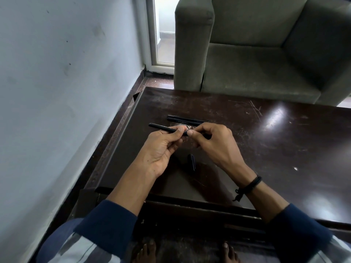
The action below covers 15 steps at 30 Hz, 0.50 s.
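My left hand pinches a thin black pencil between thumb and fingers; its free end points left over the dark table. My right hand meets it at the pencil's other end, fingers curled and pinching something small there, mostly hidden by the fingertips. Two more black pencils lie side by side on the table just beyond my hands. A short black piece lies on the table beneath and between my wrists.
A grey-green armchair stands right behind the table's far edge. A pale wall runs along the left, with a narrow floor gap beside the table. My bare feet show under the near edge.
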Tool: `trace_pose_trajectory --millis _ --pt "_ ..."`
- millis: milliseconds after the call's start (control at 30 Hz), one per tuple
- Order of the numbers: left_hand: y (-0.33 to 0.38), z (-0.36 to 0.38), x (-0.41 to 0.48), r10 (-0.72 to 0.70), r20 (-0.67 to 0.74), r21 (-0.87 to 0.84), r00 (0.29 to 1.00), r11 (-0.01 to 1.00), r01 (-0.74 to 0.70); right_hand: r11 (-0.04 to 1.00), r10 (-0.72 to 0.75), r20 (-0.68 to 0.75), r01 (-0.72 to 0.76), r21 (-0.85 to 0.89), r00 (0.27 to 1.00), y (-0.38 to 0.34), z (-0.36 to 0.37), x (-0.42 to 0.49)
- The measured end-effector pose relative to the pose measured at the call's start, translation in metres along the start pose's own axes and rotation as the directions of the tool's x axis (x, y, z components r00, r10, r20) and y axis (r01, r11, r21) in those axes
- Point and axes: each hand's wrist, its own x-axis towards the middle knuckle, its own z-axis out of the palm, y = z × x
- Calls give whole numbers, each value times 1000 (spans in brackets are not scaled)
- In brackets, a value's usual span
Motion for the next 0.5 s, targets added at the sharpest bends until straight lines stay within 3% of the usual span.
trace_pose_trajectory --millis 333,500 --pt "2 1 -2 6 -17 -3 1000 1000 -6 998 -18 21 19 -58 1000 1 1 -1" --pt "3 -1 -1 12 -29 -23 1000 1000 -12 999 -37 4 37 -3 999 1 1 -1"
